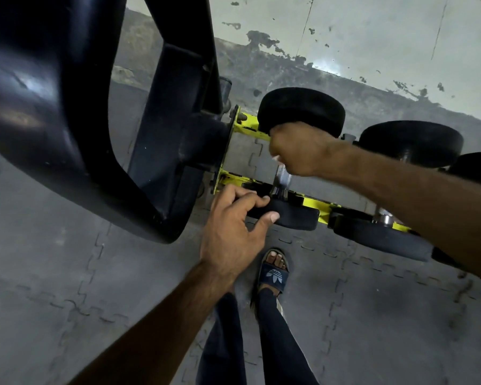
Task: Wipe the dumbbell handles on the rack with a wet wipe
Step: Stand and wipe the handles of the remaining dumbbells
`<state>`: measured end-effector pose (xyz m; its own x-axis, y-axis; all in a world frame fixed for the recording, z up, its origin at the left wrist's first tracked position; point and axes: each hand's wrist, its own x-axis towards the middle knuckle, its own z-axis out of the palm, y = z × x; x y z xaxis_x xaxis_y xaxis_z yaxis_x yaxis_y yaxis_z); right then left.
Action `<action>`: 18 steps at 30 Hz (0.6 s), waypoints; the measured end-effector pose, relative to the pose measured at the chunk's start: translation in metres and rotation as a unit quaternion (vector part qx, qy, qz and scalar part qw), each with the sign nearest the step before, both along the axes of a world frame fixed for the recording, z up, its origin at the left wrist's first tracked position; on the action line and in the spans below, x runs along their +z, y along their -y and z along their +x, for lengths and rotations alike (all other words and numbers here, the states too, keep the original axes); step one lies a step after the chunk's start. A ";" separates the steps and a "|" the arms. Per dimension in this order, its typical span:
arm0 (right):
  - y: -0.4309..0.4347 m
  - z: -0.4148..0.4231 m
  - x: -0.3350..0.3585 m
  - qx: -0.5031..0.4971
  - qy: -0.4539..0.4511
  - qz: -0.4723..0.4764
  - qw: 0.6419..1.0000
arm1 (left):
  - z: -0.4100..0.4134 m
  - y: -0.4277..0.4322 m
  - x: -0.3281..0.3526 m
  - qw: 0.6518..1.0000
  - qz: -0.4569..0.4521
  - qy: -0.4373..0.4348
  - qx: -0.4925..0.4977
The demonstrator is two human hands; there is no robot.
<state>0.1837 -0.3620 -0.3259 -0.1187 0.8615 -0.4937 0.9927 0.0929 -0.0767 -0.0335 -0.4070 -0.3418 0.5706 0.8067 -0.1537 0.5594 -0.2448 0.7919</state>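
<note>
While the left hand [233, 218] grips the dumbbell [295, 215], the right hand [297, 154] squeezes a wet wipe [275, 157] round its handle [282, 175]; rubbing along it probably comes next.

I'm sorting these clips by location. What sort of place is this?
Most likely a gym's free-weights area: black round-headed dumbbells lie across a yellow rack, and the floor is laid with interlocking rubber tiles.
</note>
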 end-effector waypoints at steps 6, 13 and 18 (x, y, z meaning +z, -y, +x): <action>0.096 -0.007 -0.036 -0.367 -0.294 0.115 0.875 | 0.000 -0.002 0.001 1.000 -0.007 0.003 -0.002; 0.076 -0.004 -0.057 -0.717 -0.505 0.122 0.465 | 0.001 -0.002 -0.001 1.000 -0.006 0.008 -0.003; 0.088 -0.009 -0.051 -0.665 -0.473 -0.044 0.577 | 0.000 -0.004 -0.003 1.000 -0.015 0.015 -0.005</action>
